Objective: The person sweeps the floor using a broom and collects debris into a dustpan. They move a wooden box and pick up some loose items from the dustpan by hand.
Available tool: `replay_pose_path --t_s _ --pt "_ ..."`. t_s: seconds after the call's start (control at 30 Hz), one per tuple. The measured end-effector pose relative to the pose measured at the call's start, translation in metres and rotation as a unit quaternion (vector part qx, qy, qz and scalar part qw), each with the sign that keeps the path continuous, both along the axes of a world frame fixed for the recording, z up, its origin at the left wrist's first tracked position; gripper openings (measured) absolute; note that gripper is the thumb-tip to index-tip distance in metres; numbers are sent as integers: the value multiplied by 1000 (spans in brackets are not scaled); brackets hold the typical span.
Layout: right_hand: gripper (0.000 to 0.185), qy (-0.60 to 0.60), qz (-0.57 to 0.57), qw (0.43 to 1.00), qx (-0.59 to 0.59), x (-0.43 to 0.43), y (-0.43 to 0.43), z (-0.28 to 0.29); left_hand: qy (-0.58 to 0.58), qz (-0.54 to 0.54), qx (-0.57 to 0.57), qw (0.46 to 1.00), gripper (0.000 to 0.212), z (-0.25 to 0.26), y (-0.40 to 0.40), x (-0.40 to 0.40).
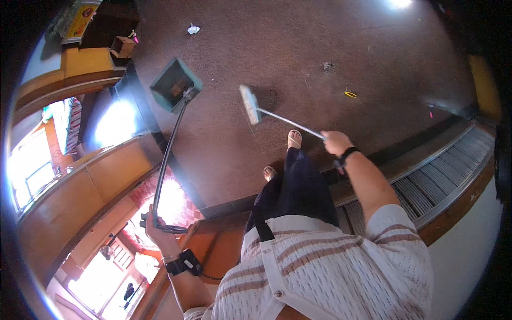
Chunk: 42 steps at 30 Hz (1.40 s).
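My left hand [158, 230] grips the top of a long-handled dustpan [170, 160]. Its greenish pan [159, 85] is on or just above the floor at upper left, with some brown debris inside. My right hand [337, 142] is closed around the metal handle of a broom [294, 124]. The broom's pale head [250, 105] is at the floor to the right of the pan, and the two are apart. A dark patch beside the broom head could be shadow or dirt; I cannot tell which.
Crumpled white litter [193, 29], a grey clump of debris [328, 66], a yellow V-shaped piece [350, 94] and a small pink bit [431, 115] lie on the brown floor [272, 40]. A slatted metal grille [432, 176] runs along the right. A small box [123, 47] stands at upper left.
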State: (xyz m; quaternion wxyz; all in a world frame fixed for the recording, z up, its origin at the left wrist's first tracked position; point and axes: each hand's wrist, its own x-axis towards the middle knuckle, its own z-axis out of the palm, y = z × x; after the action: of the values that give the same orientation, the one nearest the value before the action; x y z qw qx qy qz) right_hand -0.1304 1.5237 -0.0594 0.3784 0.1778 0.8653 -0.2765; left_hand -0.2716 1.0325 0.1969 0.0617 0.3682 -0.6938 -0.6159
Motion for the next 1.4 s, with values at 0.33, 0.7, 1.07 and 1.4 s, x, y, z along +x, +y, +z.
replay_pose_path --t_s 0.33,0.7,1.07,1.4 --pt "42 -206 -176 946 176 138 129 80 -49 13 -75 996 15 -27 -71 70" --pt "39 -81 -187 942 266 230 67 117 -37 -10 -20 999 18 -66 -153 113" --pt "42 37 -125 986 100 243 -121 98 -1 0 83 997 10 -70 -239 150" --pt "31 75 89 993 -22 111 -250 31 16 44 72 996 3 -39 -249 193"
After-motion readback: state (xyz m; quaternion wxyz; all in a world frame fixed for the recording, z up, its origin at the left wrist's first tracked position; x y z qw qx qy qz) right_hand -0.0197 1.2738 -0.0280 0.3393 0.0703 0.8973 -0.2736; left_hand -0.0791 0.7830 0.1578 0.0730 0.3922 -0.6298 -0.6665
